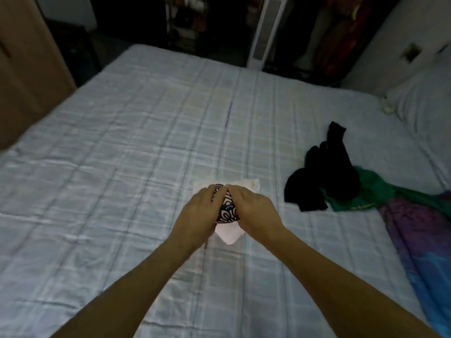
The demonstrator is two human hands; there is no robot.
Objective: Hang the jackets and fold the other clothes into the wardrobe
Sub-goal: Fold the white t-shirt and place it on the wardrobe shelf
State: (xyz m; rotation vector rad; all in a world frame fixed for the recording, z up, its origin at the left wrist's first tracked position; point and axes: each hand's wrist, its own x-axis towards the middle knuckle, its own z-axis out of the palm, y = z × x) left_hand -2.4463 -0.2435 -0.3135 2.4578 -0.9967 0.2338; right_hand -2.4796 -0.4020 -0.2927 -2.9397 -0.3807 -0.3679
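Closest in, reaching out over the bed (109,154): left hand (199,212) and right hand (253,211) side by side. Grip closed in from both sides on a small black-and-cream patterned cloth (227,211), fingers curled over the top, only a strip of print showing between. All of it sitting on a pale pink cloth (228,234) laid flat, roughly mid-bed. Looks like mid-fold on a small item, with plenty left to do judging by the leftovers.

Risks, just guessing here:
- letting go too soon and losing the bundle to spring-back
- dragging the pink layer along and rumpling both
- lifting the two together by accident

Further right, well apart from the hands: black clothes (324,176) heaped partly over a green garment (366,193), then a purple-and-blue piece (415,228) running off toward the edge. Easy to snag that pile on the next reach. Past the bed, a white tower fan (264,32) and dim hanging clothes (341,37), too dark to make out much.
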